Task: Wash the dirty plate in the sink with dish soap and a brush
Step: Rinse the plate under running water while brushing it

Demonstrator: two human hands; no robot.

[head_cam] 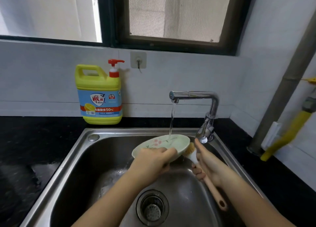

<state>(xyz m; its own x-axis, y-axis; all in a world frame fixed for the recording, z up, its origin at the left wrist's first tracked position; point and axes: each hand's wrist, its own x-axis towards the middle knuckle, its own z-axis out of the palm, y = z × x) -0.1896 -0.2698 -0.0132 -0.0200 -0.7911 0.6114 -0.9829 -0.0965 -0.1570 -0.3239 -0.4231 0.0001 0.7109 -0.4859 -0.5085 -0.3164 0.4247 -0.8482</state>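
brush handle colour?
Brush handle is pale pink, white near the bristles; head view.

Dish soap bottle (100,96) label: "雕牌", "50%".

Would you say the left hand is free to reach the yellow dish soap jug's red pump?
Probably not yet: the left hand grips the pale green plate, though nothing blocks the path.

left hand (154,160) grips plate (164,144) under tap stream | right hand (209,163) holds brush (201,165), bristles at plate rim
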